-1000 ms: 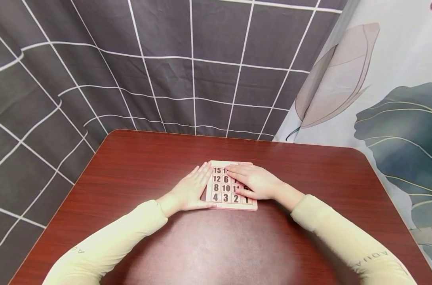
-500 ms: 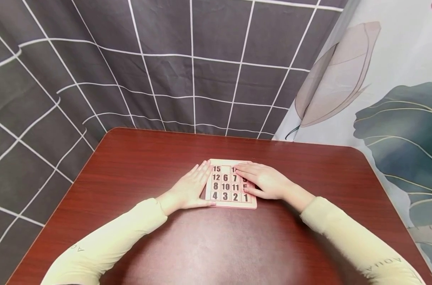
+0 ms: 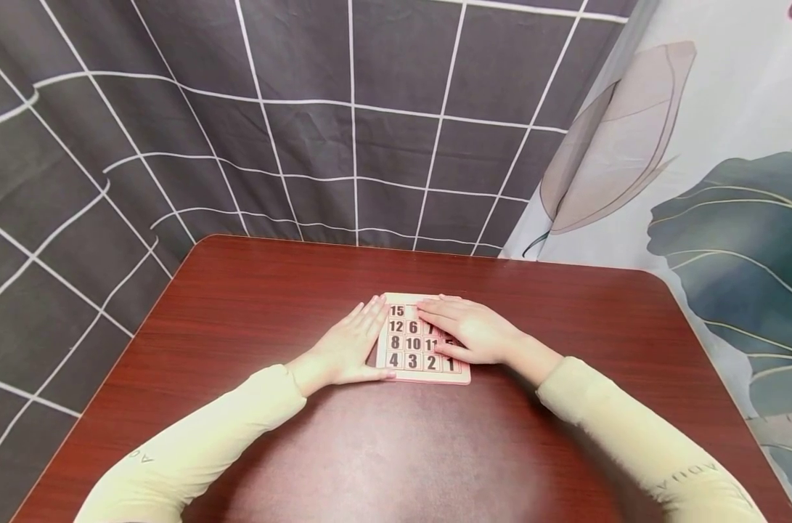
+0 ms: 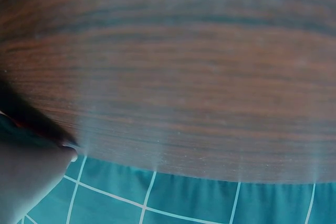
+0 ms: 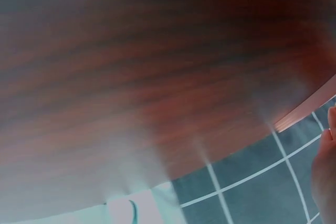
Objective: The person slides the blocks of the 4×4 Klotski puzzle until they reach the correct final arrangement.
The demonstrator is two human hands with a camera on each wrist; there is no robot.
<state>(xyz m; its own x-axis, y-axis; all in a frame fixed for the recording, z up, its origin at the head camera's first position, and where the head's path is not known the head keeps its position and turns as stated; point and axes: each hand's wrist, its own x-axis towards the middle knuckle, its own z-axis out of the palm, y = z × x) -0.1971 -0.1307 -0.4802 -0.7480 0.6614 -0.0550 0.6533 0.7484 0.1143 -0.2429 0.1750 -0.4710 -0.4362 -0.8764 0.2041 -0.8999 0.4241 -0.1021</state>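
A number sliding puzzle [image 3: 413,362] lies flat near the middle of the table, its pale frame holding square tiles with dark numerals. My left hand [image 3: 346,349] rests along its left side, fingers straight at the upper left edge and thumb at the lower left corner. From the right, my right hand [image 3: 477,330] lies over the upper right tiles with fingers extended, covering much of the top row. A blank gap shows right of the 15 tile, beside the right fingertips. In the right wrist view, part of the right hand [image 5: 325,169] appears at the right edge.
The dark red wood-grain table [image 3: 271,290] has rounded far corners. Behind it hangs a dark grey curtain [image 3: 304,138] with white grid lines, and a pale leaf-patterned curtain [image 3: 716,109] hangs at the right.
My right hand moves rightward, and the top-row tile beside 15 slides right, leaving a gap. Then the hand comes back left over the tiles. My left hand stays in place.
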